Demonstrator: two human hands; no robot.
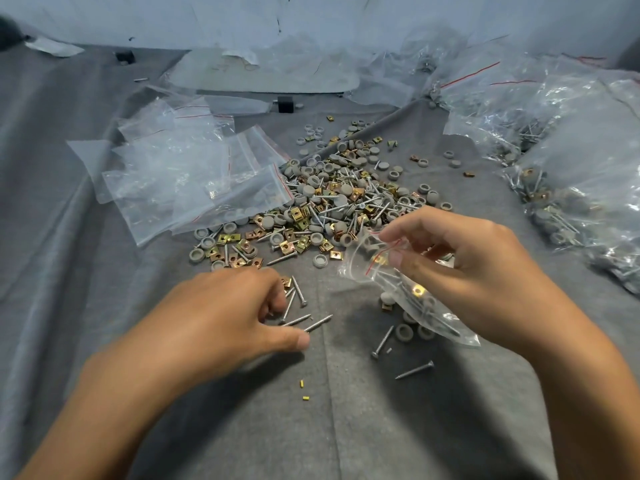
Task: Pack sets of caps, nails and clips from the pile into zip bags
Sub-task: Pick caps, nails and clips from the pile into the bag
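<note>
A pile (332, 199) of grey caps, silver nails and brass clips lies in the middle of the grey cloth. My right hand (460, 268) holds a small zip bag (398, 289) by its red-striped mouth; caps, nails and a clip show through the plastic. My left hand (225, 313) reaches over a few loose nails (294, 306) just below the pile, fingers curled down onto them. Whether it grips one is hidden by the fingers. Some caps (403, 330) and two nails (415, 370) lie under the bag.
Several empty zip bags (180, 174) lie spread to the left of the pile. Filled bags (571, 188) are heaped along the right side. More plastic sheets and a small black block (285, 103) sit at the back. Two tiny yellow bits (303, 389) lie near me.
</note>
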